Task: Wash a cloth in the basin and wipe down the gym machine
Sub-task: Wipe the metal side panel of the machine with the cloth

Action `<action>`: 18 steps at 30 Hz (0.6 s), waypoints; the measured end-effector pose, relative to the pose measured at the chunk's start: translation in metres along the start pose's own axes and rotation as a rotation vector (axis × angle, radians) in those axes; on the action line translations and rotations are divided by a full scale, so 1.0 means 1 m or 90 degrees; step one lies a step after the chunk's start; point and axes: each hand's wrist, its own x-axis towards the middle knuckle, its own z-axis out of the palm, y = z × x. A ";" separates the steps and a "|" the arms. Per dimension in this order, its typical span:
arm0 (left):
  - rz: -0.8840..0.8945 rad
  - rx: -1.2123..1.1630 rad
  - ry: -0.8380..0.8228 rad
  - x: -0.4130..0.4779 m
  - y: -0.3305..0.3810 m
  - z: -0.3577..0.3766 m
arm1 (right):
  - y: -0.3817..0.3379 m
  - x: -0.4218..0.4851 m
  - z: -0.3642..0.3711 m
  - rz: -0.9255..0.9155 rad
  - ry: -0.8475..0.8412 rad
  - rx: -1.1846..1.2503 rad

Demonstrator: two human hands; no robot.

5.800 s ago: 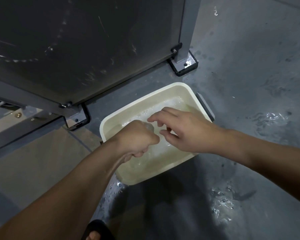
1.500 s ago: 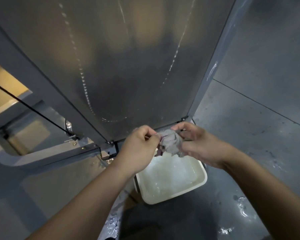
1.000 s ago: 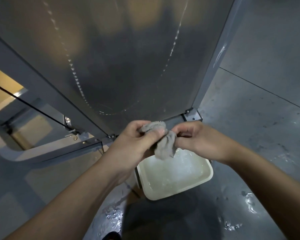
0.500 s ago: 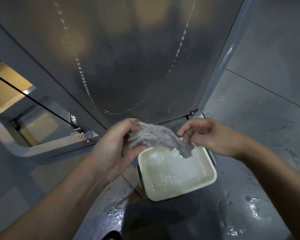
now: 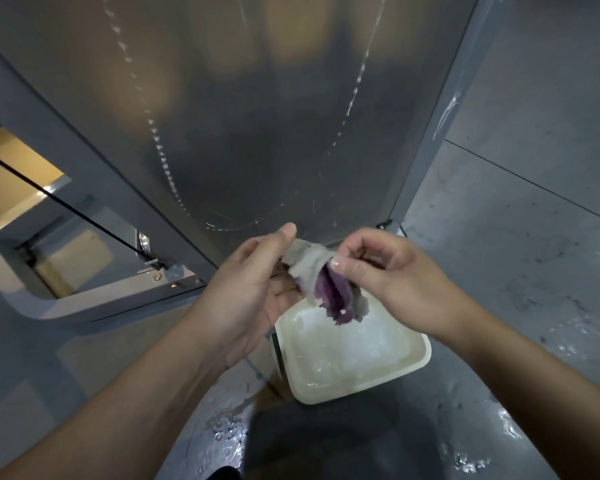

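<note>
Cloth: a wet grey cloth point(image 5: 314, 268) with a purple side showing is held up in the air between both hands, above the far left corner of the basin; its lower end hangs down, bunched.
Left hand: the left hand point(image 5: 253, 289) is palm up under the cloth's left end; the thumb lies over the top of the cloth and the fingers curl beneath it, gripping it.
Right hand: the right hand point(image 5: 385, 271) pinches the cloth's right edge between thumb and forefinger; the other fingers are curled in, narrow.
Basin: a cream rectangular basin point(image 5: 416, 367) sits on the floor below the hands, with foamy water inside.
Gym machine: the gym machine point(image 5: 257, 116) rises just behind the hands, a wide dark panel in a grey frame, marked with curved trails of water drops; a bolted foot shows beside the right hand.
Floor: the grey floor point(image 5: 534, 271) is wet, with puddles and splashes near the basin and on the right.
</note>
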 end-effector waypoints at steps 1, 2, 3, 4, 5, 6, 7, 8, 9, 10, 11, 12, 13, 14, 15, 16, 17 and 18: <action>0.008 0.011 0.002 0.003 -0.001 -0.001 | 0.000 0.001 -0.002 0.029 0.005 0.033; 0.012 0.033 0.002 0.006 -0.004 -0.003 | 0.000 0.002 -0.002 0.062 0.005 0.091; 0.004 0.066 -0.004 0.007 -0.006 -0.004 | -0.001 0.002 -0.001 0.093 0.004 0.171; -0.005 0.120 -0.003 0.009 -0.009 -0.004 | -0.001 0.003 0.001 0.121 0.005 0.246; -0.015 0.187 -0.013 0.008 -0.012 -0.004 | -0.002 0.003 0.002 0.145 0.006 0.299; -0.019 0.260 -0.029 0.007 -0.014 -0.004 | -0.003 0.002 0.003 0.163 0.008 0.327; -0.024 0.317 -0.045 0.006 -0.016 -0.004 | -0.004 0.001 0.005 0.177 0.006 0.344; -0.032 0.345 -0.052 0.006 -0.018 -0.005 | -0.006 0.000 0.006 0.186 0.006 0.357; -0.031 0.342 -0.052 0.007 -0.019 -0.007 | -0.006 0.000 0.006 0.195 0.015 0.372; -0.026 0.318 -0.053 0.007 -0.019 -0.008 | -0.006 0.000 0.006 0.207 0.027 0.388; -0.017 0.289 -0.056 0.007 -0.020 -0.010 | -0.005 0.001 0.006 0.219 0.033 0.408; -0.007 0.270 -0.052 0.009 -0.020 -0.010 | -0.005 0.001 0.005 0.227 0.029 0.429; 0.005 0.253 -0.052 0.009 -0.020 -0.009 | -0.004 0.001 0.004 0.231 0.016 0.441; 0.021 0.246 -0.043 0.009 -0.019 -0.008 | -0.004 0.001 0.003 0.231 0.004 0.431; 0.038 0.244 -0.025 0.009 -0.018 -0.007 | -0.003 0.001 0.003 0.231 0.003 0.393; 0.061 0.257 0.007 0.009 -0.017 -0.007 | -0.001 0.001 0.003 0.227 0.018 0.325; 0.085 0.284 0.041 0.011 -0.017 -0.009 | 0.000 0.000 0.004 0.221 0.045 0.240; 0.107 0.328 0.077 0.013 -0.016 -0.011 | 0.000 0.000 0.004 0.210 0.071 0.157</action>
